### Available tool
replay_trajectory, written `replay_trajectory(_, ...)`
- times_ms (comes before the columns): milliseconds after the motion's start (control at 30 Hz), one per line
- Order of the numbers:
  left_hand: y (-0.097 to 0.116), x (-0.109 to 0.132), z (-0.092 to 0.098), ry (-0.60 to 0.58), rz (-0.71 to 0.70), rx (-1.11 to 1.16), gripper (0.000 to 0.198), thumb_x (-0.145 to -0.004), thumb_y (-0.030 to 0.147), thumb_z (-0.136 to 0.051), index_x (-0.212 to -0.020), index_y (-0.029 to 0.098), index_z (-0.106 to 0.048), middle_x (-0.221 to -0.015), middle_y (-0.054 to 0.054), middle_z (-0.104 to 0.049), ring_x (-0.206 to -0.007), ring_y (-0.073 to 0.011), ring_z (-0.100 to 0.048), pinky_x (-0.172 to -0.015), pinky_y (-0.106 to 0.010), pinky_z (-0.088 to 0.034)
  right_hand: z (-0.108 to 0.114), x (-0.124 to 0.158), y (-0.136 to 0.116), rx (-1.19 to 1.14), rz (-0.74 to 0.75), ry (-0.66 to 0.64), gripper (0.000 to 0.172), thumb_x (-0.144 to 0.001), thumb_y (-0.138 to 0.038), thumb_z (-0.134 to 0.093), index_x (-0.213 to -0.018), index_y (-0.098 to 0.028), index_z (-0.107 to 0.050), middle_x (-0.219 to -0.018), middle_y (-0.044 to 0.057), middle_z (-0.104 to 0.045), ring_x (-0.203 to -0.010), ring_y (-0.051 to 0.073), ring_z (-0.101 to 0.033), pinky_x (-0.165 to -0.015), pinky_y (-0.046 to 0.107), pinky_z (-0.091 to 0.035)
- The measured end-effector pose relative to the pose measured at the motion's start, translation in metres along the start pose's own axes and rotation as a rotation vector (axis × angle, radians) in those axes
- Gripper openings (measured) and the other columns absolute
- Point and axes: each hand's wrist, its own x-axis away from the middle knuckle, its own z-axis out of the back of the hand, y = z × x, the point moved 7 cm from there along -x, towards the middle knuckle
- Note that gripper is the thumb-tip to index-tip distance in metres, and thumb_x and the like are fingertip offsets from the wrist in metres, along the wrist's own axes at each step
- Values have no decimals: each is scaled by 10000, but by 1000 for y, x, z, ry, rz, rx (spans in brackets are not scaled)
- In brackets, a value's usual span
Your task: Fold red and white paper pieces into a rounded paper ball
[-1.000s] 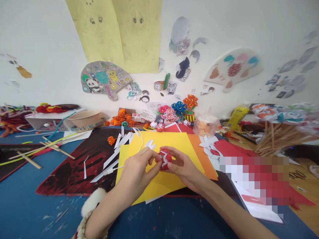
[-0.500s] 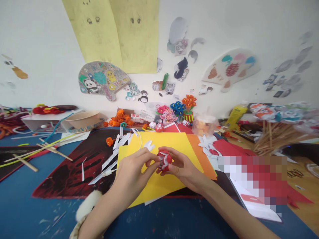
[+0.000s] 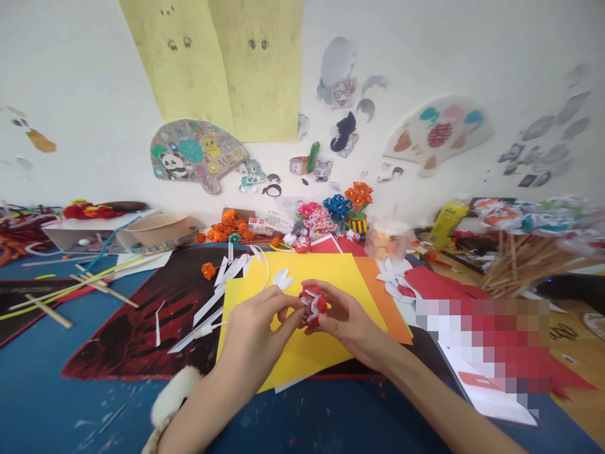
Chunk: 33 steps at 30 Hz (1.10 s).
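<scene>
Between my two hands, above the yellow paper [image 3: 321, 268], is a small red and white folded paper ball [image 3: 312, 307]. My right hand [image 3: 347, 318] cups it from the right, thumb in front and fingers behind. Thumb and forefinger of my left hand [image 3: 265, 318] pinch at its left edge; whether they grip a fold or a separate piece is too small to tell. Behind my left hand lies a white folded paper piece [image 3: 282, 279]. More balls in white and red [image 3: 302, 244] sit at the back edge of the yellow paper.
White paper strips [image 3: 215, 302] and a white cable [image 3: 204, 330] lie left on a dark mat [image 3: 127, 334]. Red paper [image 3: 435, 284] and a partly blurred-out bright screen or sheet [image 3: 496, 397] are at right. Paper flowers, a bowl [image 3: 163, 230] and a yellow bottle [image 3: 449, 221] line the back.
The paper ball has turned slightly in my hands, so a white zigzag edge now shows on its front. Both hands stay in nearly the same place.
</scene>
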Motion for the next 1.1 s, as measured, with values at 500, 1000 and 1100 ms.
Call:
replay_trajectory(500, -1, -1, -5, -48, 44, 42, 99, -846, 158, -631, -812, 207, -710, -611, 38, -555, -502, -91, -455, -493, -204, -325, -2, 0, 1, -44, 0, -24, 463, -798, -333, -775, -1222, -275, -600, -1100, 47, -615, -920, 157, -640, -827, 327, -568)
replay_trajectory(1000, 9, 6, 1, 90, -98, -144, 151, -913, 207, -534, -844, 181, -666, -668, 20, -575, -515, -90, -525, -486, -198, -358, -4, 0, -2, -51, 18, -26, 455, -805, -327, -771, -1224, -280, -600, -1121, 50, -607, -908, 154, -646, -818, 327, -577)
replay_trajectory(1100, 11, 7, 1, 106, -135, -159, 177, -929, 222, -519, -845, 181, -669, -662, 19, -581, -530, -93, -556, -478, -191, -363, -4, 0, -1, -47, 13, -27, 460, -806, -325, -771, -1227, -278, -594, -1096, 45, -604, -903, 152, -644, -820, 326, -573)
